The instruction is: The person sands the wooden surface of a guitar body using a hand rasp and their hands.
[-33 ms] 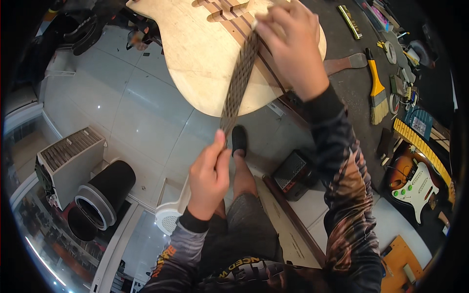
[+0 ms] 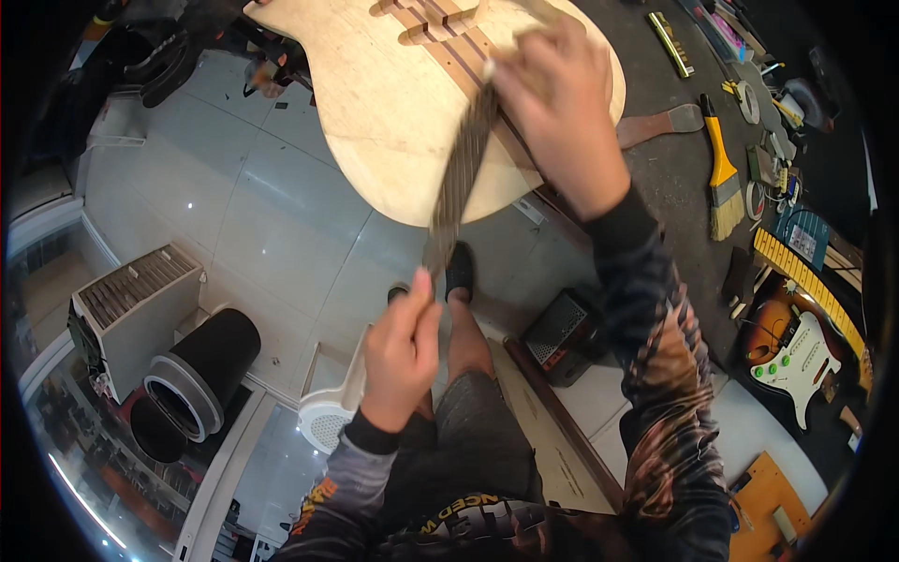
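Note:
My left hand (image 2: pixel 403 351) is closed round the near end of a long dark rasp (image 2: pixel 461 173), its thumb along the top. At the far end my right hand (image 2: pixel 562 103) grips the rasp, its fingers smeared by motion. The rasp slants up and to the right across the rounded end of a pale wooden guitar body (image 2: pixel 384 140). It appears to lie on or just over that body's edge; contact cannot be made out. Dark stripes and routed cavities run down the body's middle, and the right hand covers part of it.
The body overhangs a dark workbench (image 2: pixel 655 178). On the bench lie a yellow-handled brush (image 2: pixel 719 178), a flat tool (image 2: pixel 660 125), tape rolls and several small tools. A sunburst guitar (image 2: pixel 796 347) is at the right. A black cylinder (image 2: pixel 211 365) stands on the tiled floor (image 2: pixel 272 206).
Both hands and the rasp have shifted slightly down the picture, toward me. The guitar body stays almost in place.

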A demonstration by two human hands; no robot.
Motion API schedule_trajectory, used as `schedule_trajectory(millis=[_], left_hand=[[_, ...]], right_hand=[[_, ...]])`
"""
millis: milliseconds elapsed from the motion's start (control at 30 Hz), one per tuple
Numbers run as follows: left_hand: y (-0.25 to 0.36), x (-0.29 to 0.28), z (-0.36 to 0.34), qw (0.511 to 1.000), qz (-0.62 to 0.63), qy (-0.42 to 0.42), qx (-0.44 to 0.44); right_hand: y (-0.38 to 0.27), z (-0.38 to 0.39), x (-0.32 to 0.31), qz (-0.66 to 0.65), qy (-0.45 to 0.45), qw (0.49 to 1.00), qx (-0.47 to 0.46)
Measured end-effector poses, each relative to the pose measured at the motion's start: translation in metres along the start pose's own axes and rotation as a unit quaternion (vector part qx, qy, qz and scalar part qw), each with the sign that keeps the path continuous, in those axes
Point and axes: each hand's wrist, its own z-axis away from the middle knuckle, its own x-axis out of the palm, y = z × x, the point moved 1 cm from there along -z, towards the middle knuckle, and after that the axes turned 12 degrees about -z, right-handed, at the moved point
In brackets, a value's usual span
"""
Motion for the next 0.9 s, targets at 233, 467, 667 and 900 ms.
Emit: schedule_trajectory(millis=[233,467,667,900], left_hand=[[0.001,-0.006,-0.019,0.998,-0.045,-0.027,0.025],[-0.017,-0.009,0.031,0.999,-0.037,-0.037,0.007],[0.018,0.006,-0.031,0.999,0.009,-0.024,-0.030],[0.000,-0.002,0.033,0.997,-0.036,-0.065,0.006]], right_hand=[[0.008,-0.013,0.000,0.056,0.053,0.995,-0.068],[-0.007,0.045,0.000,0.000,-0.023,1.000,-0.015],[-0.004,-0.025,-0.017,0.059,-0.003,0.998,-0.022],[0.000,0.045,-0.015,-0.002,-0.024,1.000,0.007]])
